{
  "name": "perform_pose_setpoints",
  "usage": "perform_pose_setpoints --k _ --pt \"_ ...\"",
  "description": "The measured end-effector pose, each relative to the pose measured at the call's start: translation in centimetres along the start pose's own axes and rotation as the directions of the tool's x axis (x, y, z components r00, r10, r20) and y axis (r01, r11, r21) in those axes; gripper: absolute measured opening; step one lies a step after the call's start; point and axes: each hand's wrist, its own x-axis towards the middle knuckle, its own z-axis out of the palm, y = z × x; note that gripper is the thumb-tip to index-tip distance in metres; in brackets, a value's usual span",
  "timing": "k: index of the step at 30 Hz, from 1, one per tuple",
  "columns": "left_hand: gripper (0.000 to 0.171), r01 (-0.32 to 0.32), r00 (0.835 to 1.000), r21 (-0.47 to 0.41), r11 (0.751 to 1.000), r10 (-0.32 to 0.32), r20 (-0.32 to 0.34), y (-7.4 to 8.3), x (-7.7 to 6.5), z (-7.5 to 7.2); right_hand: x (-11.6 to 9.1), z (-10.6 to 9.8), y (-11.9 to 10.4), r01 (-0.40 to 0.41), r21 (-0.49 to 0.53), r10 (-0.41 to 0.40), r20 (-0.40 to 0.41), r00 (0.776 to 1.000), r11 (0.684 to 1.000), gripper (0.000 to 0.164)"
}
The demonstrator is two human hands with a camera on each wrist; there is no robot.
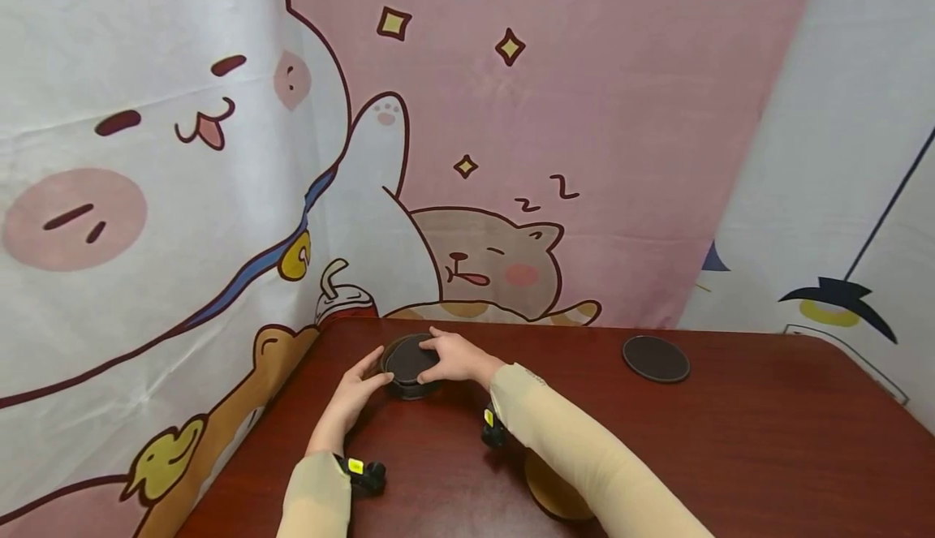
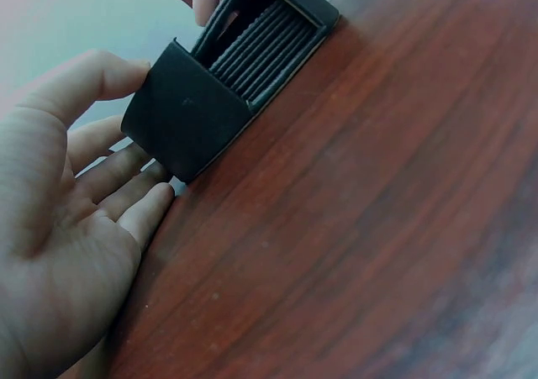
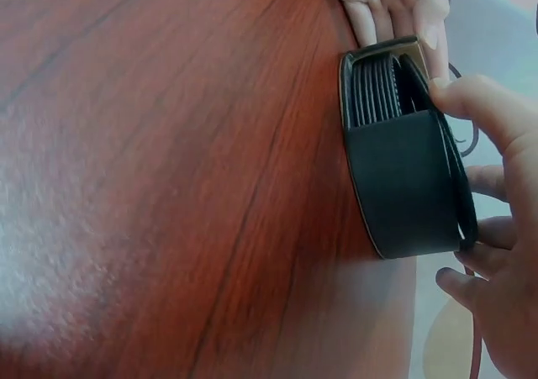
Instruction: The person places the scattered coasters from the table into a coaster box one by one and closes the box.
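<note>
A round black coaster holder (image 1: 413,393) stands near the table's far left. In the left wrist view, a stack of thin black coasters (image 2: 265,51) shows through the opening in its side wall. My left hand (image 1: 354,396) grips the holder's left side, thumb near the rim and fingers around the back. From the right, my right hand (image 1: 462,357) pinches a black coaster (image 1: 409,357) at the top of the holder. That coaster lies tilted over the stack in the right wrist view, one edge raised off the coasters below.
Another black round coaster (image 1: 656,359) lies flat at the table's far right. Beneath my right forearm is a brown disc with a dark rim (image 1: 553,489), partly covered by the sleeve. Cartoon-printed cloth (image 1: 621,157) hangs behind the reddish-brown table (image 1: 767,441) and along its left side.
</note>
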Motion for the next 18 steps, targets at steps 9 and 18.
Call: perform_pose_setpoints --k 9,18 --pt "0.069 0.0 1.0 0.02 1.0 0.0 0.005 0.1 0.1 0.4 -0.6 0.1 1.0 0.0 0.003 0.0 -0.013 1.0 1.0 0.06" --pt "0.068 -0.012 1.0 0.025 1.0 0.012 0.014 -0.1 -0.1 -0.2 -2.6 -2.6 3.1 0.018 0.084 -0.008 -0.117 0.993 0.996 0.054"
